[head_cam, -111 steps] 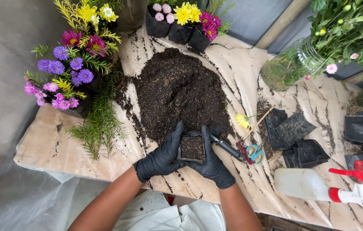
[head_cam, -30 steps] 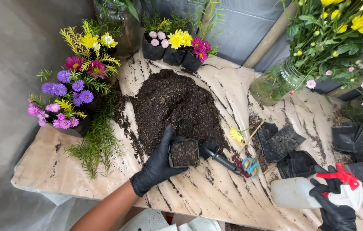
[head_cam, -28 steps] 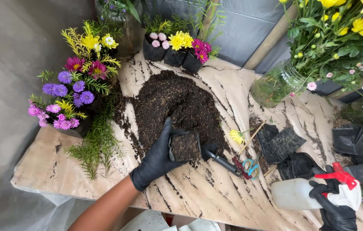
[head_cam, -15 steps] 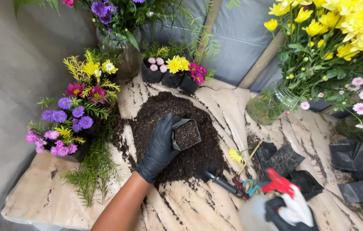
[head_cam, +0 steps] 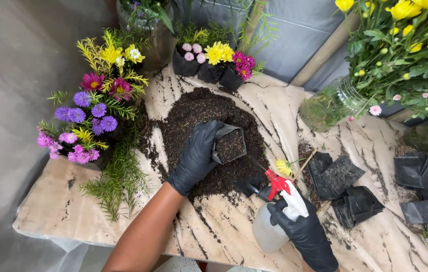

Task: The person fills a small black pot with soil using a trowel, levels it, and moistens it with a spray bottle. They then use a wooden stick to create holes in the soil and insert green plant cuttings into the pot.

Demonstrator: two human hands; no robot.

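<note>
Both my hands wear black gloves. My left hand grips a small black plastic grow bag filled with soil, held tilted over the dark soil pile on the table. My right hand holds a white spray bottle with a red trigger head, its nozzle pointing up-left toward the bag, a short way below and right of it.
Potted purple, pink and yellow flowers stand at the left, small flower pots at the back. Empty black grow bags lie right of the soil, more at far right. A glass jar and yellow flowers are behind. A loose yellow flower lies nearby.
My right hand picked up the spray bottle from the right and brought it in toward the bag. My left hand lifted the soil-filled bag up over the pile.
</note>
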